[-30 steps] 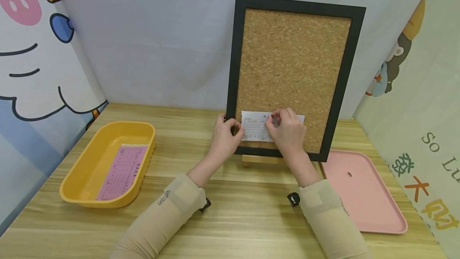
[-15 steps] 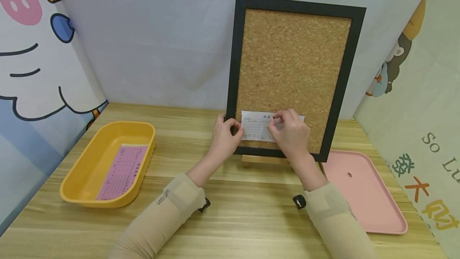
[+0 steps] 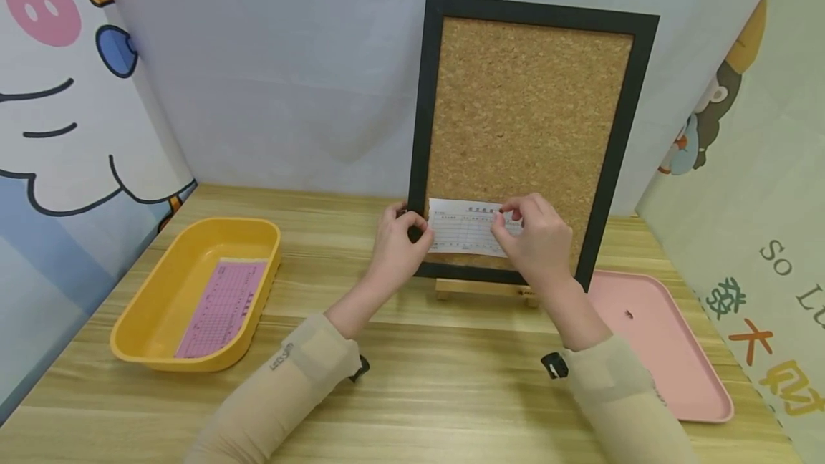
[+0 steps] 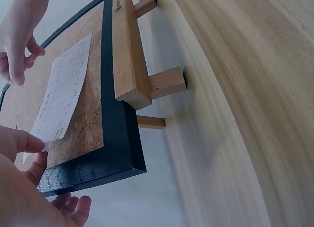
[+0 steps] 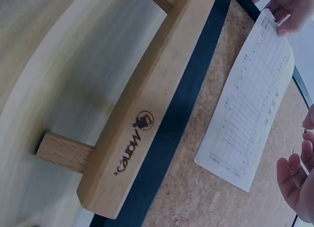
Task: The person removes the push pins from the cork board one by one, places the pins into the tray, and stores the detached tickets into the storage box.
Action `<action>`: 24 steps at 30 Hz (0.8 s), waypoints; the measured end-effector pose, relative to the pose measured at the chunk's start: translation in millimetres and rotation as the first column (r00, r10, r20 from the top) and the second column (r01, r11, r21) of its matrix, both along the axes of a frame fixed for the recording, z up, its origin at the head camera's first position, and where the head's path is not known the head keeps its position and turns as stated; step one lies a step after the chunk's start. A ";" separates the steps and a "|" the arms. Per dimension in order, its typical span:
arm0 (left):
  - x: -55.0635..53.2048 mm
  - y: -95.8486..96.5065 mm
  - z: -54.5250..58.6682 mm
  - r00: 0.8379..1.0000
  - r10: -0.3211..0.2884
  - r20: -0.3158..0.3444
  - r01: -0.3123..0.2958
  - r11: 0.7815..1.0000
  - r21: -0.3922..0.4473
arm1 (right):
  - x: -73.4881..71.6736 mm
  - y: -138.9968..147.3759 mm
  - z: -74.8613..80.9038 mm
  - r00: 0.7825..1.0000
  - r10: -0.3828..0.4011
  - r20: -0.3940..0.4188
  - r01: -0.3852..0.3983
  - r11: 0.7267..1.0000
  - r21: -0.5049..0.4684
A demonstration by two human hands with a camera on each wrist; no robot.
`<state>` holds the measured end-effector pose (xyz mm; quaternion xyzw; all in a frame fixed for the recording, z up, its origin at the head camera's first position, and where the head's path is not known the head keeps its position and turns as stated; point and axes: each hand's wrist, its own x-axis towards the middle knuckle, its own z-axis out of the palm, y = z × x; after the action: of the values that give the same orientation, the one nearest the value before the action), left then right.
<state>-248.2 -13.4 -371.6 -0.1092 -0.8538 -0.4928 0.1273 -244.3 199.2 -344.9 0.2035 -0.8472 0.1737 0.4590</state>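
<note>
A white printed form lies against the lower part of the framed corkboard. My left hand pinches the form's left edge between thumb and forefinger, its other fingers by the black frame. In the right wrist view the form bows a little off the cork. My right hand is in front of the form's right part, thumb and forefinger together on a small pin. Only the thin metal and a dark bit of the pin show.
The corkboard leans on a wooden easel. On the left, a yellow bin holds pink printed forms. A pink tray with a small dark item lies at the right.
My right hand has drawn to the right, uncovering more of the form's middle. The form has shifted slightly left with my left hand, which keeps its pinch.
</note>
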 end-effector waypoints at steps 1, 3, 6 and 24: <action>0.6 -0.8 0.7 1.000 0.001 -0.003 -0.001 1.000 -0.003 | 0.9 0.8 1.1 1.000 0.004 -0.001 -0.004 1.000 -0.002; 1.5 -2.2 2.4 1.000 0.006 -0.018 -0.006 1.000 -0.006 | 3.1 2.1 3.9 1.000 0.008 -0.009 -0.008 1.000 -0.005; 2.8 -4.9 5.5 0.999 0.017 -0.047 -0.018 1.000 -0.016 | 7.2 4.4 9.3 1.000 0.012 -0.013 -0.012 1.000 0.005; 5.9 -23.9 20.5 0.995 0.031 -0.095 -0.040 0.995 -0.095 | 19.6 26.6 29.5 0.998 0.029 -0.055 -0.029 1.000 -0.005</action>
<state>-242.4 -37.3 -351.1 -0.1228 -0.8717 -0.4427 0.1704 -224.6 225.8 -315.4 0.2192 -0.8306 0.1772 0.4803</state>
